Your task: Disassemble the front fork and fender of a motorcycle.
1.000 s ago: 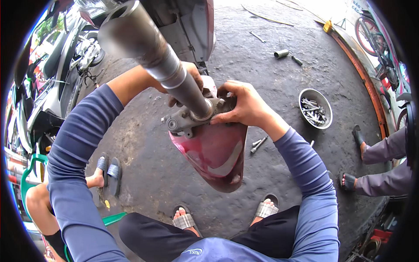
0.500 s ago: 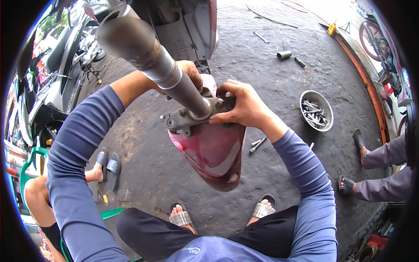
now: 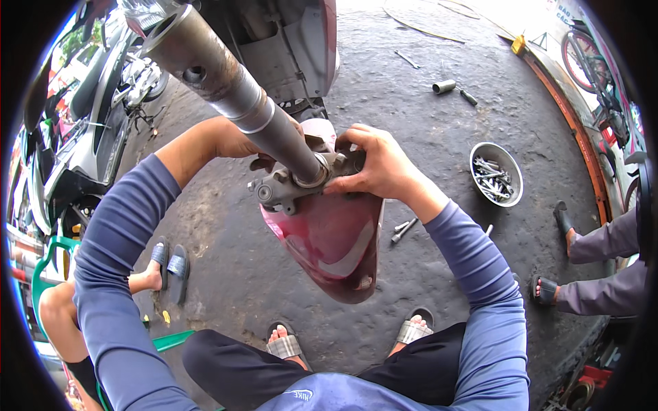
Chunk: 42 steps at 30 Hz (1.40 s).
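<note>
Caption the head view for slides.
Left hand behind a metal tube, right hand gripping the bracket at its base, red fender below.

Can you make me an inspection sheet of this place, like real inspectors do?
Surface: dark, rough floor
Job's things: metal tube rising from a gray bracket, red fender beneath
Clutter: bowl of metal pieces; wrench and short cylinder on the floor
Hands: right hand grips the bracket; left hand partly behind the tube, hold unclear
Cables: thin cord or hose on the floor
Surroundings: motorbikes at left; other people's feet both sides
</note>
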Tool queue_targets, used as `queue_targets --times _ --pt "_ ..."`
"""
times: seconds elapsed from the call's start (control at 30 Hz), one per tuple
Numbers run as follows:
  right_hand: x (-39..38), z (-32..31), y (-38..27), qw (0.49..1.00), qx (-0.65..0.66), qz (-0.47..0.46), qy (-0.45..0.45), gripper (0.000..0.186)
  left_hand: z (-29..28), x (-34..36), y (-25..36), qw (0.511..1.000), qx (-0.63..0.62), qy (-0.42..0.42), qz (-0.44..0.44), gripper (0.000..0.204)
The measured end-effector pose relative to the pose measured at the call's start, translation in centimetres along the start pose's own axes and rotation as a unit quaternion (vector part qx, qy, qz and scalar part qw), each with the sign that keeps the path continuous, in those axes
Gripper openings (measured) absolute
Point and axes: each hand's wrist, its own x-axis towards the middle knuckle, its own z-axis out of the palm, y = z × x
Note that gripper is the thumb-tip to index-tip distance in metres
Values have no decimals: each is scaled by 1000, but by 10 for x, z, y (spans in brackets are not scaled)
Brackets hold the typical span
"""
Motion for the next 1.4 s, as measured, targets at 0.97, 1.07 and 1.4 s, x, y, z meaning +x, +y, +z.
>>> queue_targets --times 0.97,1.07,1.4 --pt "38 -3 12 999 -27 33 17 78 81 -14 -31 870 72 470 133 40" --pt "41 -2 15 999 -25 16 30 76 83 4 -29 832 13 516 202 55" --pt "45 -5 9 998 0 55 2 68 9 -48 92 775 47 528 344 52"
